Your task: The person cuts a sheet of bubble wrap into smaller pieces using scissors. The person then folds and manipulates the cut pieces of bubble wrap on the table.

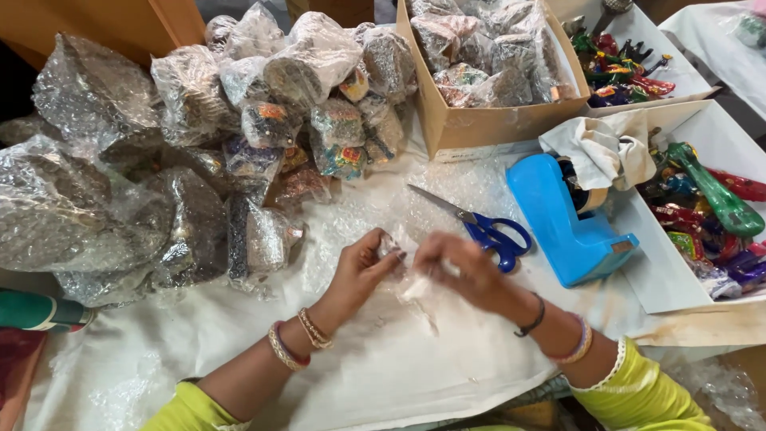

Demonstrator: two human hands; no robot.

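Pinching a small clear-wrapped piece between them, the left hand and right hand meet over the bubble-wrap sheet; blue-handled scissors lie just beyond, wrapped bundles crowd left, bare cloth nearer.

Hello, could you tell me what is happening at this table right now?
A person in yellow-green sleeves works over a sheet of bubble wrap. Both hands meet at its middle: the left hand and right hand pinch a small clear-wrapped piece between them; what is inside is too blurred to tell. Blue-handled scissors and a blue tape dispenser lie just beyond. A heap of wrapped bundles sits to the left, a cardboard box holds more, and white trays hold colourful painted items.
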